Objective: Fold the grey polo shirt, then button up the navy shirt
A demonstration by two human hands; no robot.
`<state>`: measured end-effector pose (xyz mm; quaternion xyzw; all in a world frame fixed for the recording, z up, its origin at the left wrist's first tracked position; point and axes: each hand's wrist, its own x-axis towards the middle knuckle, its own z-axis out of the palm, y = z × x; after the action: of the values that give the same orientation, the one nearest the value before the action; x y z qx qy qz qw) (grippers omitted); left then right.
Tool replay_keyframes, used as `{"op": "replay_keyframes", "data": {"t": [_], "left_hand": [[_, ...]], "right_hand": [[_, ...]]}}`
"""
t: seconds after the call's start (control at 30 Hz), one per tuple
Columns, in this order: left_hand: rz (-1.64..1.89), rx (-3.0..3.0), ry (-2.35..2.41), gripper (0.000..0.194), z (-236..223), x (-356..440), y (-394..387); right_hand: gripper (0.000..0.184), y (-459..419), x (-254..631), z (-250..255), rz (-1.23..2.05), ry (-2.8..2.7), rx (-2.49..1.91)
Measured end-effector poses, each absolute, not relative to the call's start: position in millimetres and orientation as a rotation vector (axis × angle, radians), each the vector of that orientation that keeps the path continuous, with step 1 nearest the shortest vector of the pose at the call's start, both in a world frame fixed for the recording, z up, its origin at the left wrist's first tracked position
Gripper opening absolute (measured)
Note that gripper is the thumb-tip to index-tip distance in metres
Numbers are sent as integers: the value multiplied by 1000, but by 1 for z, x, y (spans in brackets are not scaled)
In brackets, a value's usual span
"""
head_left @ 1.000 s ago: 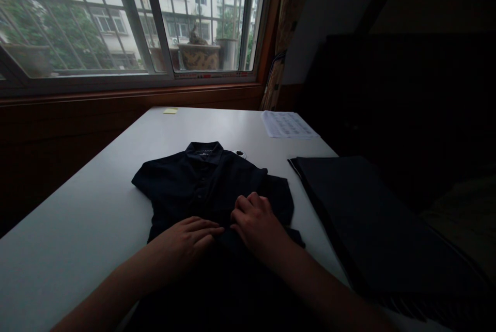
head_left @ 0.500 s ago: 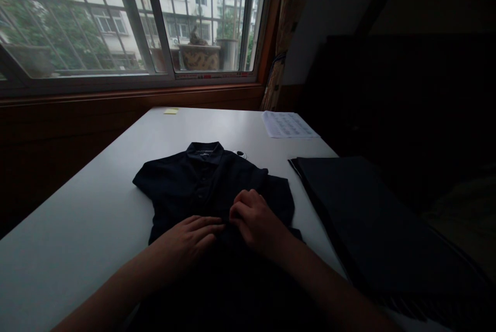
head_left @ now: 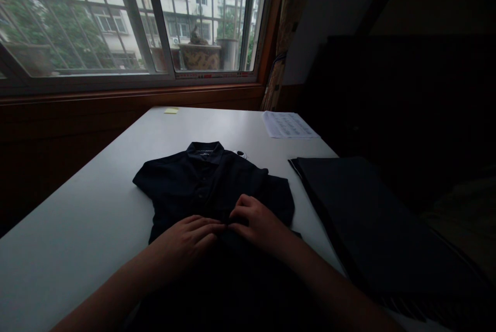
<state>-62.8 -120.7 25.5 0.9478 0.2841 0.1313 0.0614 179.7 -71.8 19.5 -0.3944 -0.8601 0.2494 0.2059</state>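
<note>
A dark navy short-sleeved shirt (head_left: 240,179) lies front up, its collar pointing toward the window and a row of buttons down the front. My left hand (head_left: 189,236) rests on the middle of the shirt, fingers stretched out flat and close together. Beside it, my right hand (head_left: 256,223) has its thumb and bent fingers at the shirt's front, pinching the cloth there. The fingertips of both hands nearly meet at the button strip. Shadow hides the exact bit of cloth between the right fingers. The shirt's lower part is too dark to make out.
The white table (head_left: 93,192) carries a dark folded cloth item (head_left: 356,218) at right, printed sheets (head_left: 290,125) at the far right corner and a yellow note (head_left: 171,111) at the far edge. A small white round object (head_left: 241,154) sits by the shirt's shoulder. Behind is a barred window (head_left: 209,22).
My right hand has dropped slightly, its thumb and index finger now a little farther apart at the shirt front. My left hand and the shirt are almost unchanged.
</note>
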Motion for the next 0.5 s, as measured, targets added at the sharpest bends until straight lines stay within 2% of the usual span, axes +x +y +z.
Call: {"op": "replay_keyframes", "data": {"t": [0.27, 0.5], "left_hand": [[745, 2924, 877, 14, 26, -66, -125], [1086, 2767, 877, 22, 29, -69, -131]], "right_hand": [[3, -71, 177, 27, 1021, -2014, -1101], [6, -81, 176, 45, 1001, -1893, -1050]]}}
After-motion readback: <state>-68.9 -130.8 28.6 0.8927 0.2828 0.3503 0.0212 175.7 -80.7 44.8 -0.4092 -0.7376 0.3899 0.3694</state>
